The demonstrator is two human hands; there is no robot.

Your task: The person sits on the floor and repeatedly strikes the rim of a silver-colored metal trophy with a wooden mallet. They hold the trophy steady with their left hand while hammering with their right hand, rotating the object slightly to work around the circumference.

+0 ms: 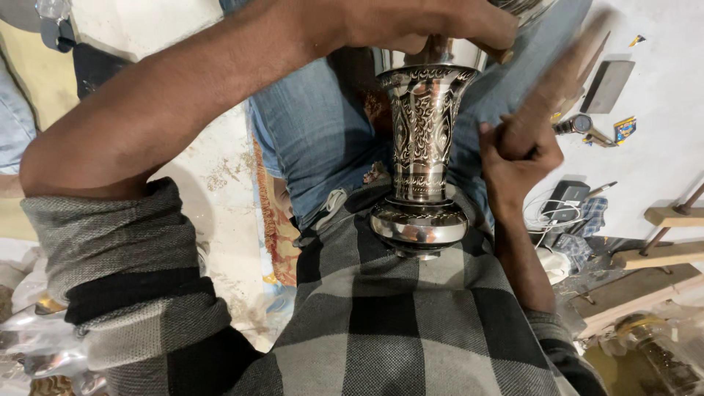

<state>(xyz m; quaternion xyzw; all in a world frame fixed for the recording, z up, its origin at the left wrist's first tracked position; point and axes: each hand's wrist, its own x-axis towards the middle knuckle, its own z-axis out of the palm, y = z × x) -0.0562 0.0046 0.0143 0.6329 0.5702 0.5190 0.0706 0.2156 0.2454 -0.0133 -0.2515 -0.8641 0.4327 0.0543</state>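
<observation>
1. You work under bright, even light from overhead; the white floor right of your right hand (522, 150) looks nearly washed out.
2. Glare streaks the engraved silver metal vase (423, 147) between your hands.
3. The wooden hammer handle (565, 81) above your right hand is motion-blurred.
4. Your left forearm bulges, bent by wide-angle distortion.

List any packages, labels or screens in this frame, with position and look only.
Small packet: right side on the pale floor, flat, blue with yellow and red.
Dark slab: upper right on the floor, flat grey rectangle, possibly a device lying blank.
Clear plastic wrapping: lower left corner, crumpled and shiny.
No signs visible.
</observation>
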